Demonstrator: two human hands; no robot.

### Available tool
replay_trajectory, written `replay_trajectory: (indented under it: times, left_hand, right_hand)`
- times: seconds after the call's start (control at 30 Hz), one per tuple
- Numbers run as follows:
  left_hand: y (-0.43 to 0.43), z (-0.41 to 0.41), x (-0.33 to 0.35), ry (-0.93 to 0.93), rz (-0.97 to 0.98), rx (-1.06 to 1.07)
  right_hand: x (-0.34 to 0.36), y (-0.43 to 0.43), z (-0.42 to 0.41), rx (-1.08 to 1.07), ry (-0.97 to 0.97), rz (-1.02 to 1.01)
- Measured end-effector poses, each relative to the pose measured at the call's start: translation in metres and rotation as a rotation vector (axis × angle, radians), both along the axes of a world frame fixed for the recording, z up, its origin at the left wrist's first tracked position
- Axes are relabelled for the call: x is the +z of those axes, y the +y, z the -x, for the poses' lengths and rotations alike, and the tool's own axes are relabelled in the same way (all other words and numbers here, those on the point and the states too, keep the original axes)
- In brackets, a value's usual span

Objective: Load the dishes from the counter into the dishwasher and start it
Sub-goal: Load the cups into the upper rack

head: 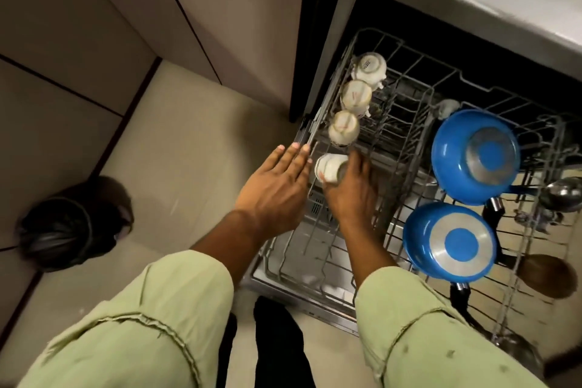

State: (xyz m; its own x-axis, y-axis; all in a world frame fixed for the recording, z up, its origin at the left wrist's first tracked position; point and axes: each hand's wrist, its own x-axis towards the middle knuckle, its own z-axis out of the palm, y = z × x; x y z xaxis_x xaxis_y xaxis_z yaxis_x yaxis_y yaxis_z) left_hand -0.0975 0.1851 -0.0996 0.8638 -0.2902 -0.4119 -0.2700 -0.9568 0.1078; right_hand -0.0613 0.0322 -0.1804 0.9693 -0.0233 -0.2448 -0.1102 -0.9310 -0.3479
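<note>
My right hand [349, 195], at the centre of the frame, curls round a white cup [329, 171] at the left edge of the dishwasher rack [396, 135]. My left hand [277, 186] is flat with straight fingers, holding nothing, just beside the rack's left rail. A row of upturned cups [356, 98] runs upward from there, and blue pans [475, 156] sit to the right.

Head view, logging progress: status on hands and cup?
Left hand open beside grey wire rack. Right hand grips small white ceramic cup at near end of three upturned cream cups. Nothing blocks it.
</note>
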Motion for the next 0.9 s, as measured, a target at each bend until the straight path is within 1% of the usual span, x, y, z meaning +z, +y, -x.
replay_trajectory:
  times: [0.13,0.27,0.37,0.53,0.7,0.77,0.9]
  left_hand:
    - [0.001,-0.001,-0.002,0.002,-0.005,0.01]
    - [-0.002,0.002,-0.007,-0.032,0.044,0.058]
    - [0.0,0.003,-0.008,-0.016,0.032,0.044]
    - [0.001,0.002,-0.008,-0.02,0.017,0.048]
    - [0.0,0.003,-0.007,0.007,0.005,0.056]
    - [-0.001,0.003,-0.006,0.005,-0.002,0.062]
    - [-0.004,0.004,-0.005,0.017,-0.038,0.073]
  right_hand:
    - [-0.013,0.01,-0.006,0.065,-0.082,-0.049]
    - [-0.019,0.016,-0.014,0.128,-0.099,-0.094]
    - [-0.024,0.016,-0.014,0.11,-0.101,-0.107]
    - [-0.026,0.017,-0.02,0.043,-0.045,-0.142]
    - [-0.02,0.015,-0.01,0.004,-0.096,-0.165]
    - [-0.019,0.012,-0.004,-0.009,-0.076,-0.143]
    - [-0.009,0.01,0.008,-0.016,0.073,-0.087]
